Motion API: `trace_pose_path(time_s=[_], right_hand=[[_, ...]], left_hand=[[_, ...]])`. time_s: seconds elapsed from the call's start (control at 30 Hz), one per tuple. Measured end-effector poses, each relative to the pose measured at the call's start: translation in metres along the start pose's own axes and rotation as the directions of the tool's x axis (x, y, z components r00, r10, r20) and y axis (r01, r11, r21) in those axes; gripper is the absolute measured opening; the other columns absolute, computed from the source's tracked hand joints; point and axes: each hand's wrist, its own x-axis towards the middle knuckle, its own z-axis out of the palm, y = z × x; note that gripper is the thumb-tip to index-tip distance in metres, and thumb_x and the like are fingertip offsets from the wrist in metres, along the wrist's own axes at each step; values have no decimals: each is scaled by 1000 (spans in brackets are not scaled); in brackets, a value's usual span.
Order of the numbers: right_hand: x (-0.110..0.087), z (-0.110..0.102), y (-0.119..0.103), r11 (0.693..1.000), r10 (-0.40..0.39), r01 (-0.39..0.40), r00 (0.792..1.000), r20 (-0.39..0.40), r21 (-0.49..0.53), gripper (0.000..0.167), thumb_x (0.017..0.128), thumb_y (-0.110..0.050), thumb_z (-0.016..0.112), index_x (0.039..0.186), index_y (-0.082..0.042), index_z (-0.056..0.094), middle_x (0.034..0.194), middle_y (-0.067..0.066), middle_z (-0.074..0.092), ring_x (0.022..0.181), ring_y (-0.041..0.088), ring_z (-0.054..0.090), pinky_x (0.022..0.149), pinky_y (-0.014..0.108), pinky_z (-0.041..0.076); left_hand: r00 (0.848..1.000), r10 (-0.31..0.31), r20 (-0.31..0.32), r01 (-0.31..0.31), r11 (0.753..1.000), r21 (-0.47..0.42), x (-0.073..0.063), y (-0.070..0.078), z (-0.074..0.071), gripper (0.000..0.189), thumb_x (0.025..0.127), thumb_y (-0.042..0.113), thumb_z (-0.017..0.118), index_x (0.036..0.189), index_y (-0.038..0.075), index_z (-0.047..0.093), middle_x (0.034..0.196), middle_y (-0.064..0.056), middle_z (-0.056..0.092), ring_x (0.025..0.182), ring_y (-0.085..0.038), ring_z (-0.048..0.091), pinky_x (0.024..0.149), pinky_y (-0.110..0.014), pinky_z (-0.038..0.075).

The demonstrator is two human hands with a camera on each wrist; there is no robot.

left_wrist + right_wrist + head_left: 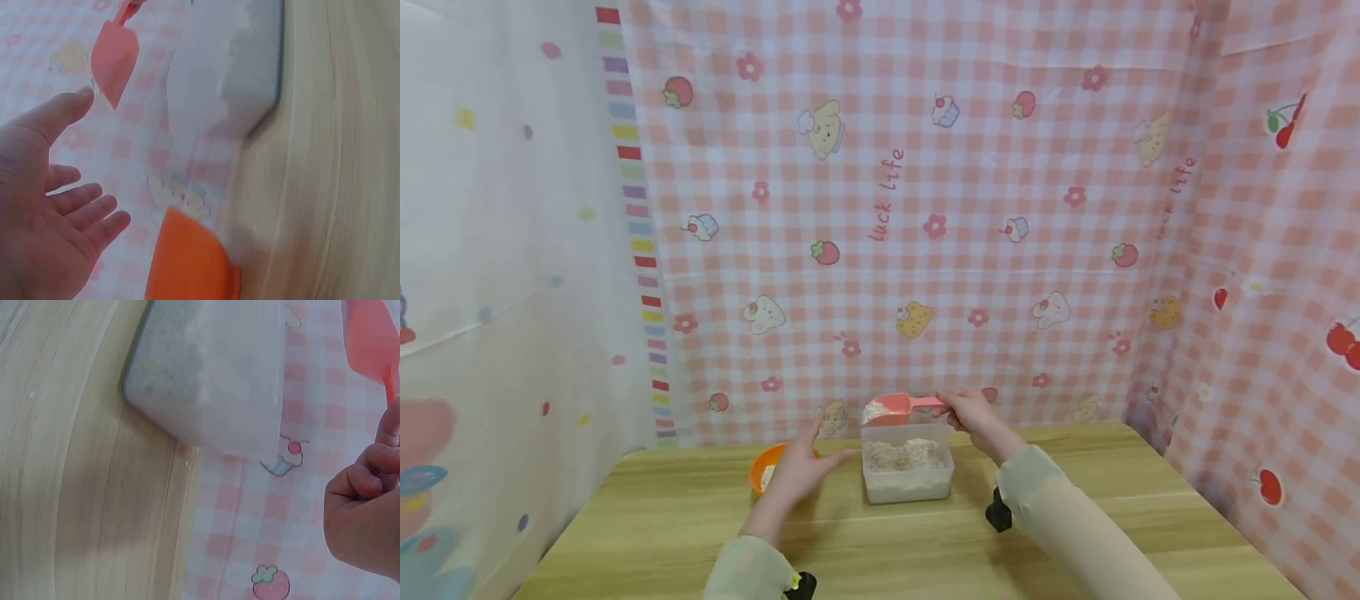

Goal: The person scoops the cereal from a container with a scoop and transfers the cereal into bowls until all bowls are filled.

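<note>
My right hand [967, 414] grips the handle of a pink scoop [895, 406], its fingers curled around it in the right wrist view. Pale flakes, perhaps oats, lie in the scoop, which is held above a translucent plastic box [908, 487]. More of the same flakes [904, 455] fill part of the box. To the left, my left hand [801, 467] hovers with fingers spread and holds nothing. Partly behind it stands an orange bowl [763, 463] with some pale flakes inside. In the left wrist view the hand [59, 200] is apart from the bowl [190, 259].
The box and bowl stand on a wood-grain table [925, 550] near its back edge. A pink checked curtain [880, 283] hangs behind, continuing on the right side. At the left hangs a white patterned curtain [535, 250]. A dark device is at each wrist.
</note>
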Motion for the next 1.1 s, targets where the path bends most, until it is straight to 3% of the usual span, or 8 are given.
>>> trace_pose_path(time_s=[0.33, 0.57, 0.83, 1.1], right_hand=[[7, 24, 2, 999, 34, -34, 999, 6, -7, 32, 102, -21, 51, 107, 7, 67, 64, -1, 63, 47, 6, 38, 47, 19, 29], [6, 41, 5, 1000, 9, -9, 1000, 16, 11, 29, 101, -20, 54, 103, 4, 70, 62, 0, 62, 46, 7, 36, 46, 19, 28], [12, 66, 11, 1000, 3, -3, 997, 71, -10, 29, 101, -19, 52, 107, 4, 69, 64, -2, 65, 46, 6, 35, 45, 18, 27], [10, 88, 6, 1000, -10, 14, 988, 157, -25, 33, 102, -18, 50, 117, 7, 64, 67, -1, 65, 44, 7, 31, 47, 21, 24]], left_hand=[[998, 31, -61, -28, 998, 49, -7, -27, -22, 85, 81, 47, 75, 146, 3, 42, 150, -26, 34, 137, -46, 30, 106, -62, 29], [997, 56, -55, -50, 993, 105, -15, -49, -34, 90, 79, 36, 81, 146, -3, 37, 150, -28, 29, 140, -47, 16, 109, -64, 22], [999, -19, -29, 23, 989, 144, -26, -68, -39, 109, 70, 44, 84, 147, -9, 28, 151, -31, 26, 139, -50, 15, 108, -66, 19], [995, -102, -3, 101, 984, 144, -31, -73, -45, 113, 70, 49, 83, 148, -10, 26, 149, -32, 30, 140, -51, 11, 105, -70, 19]])
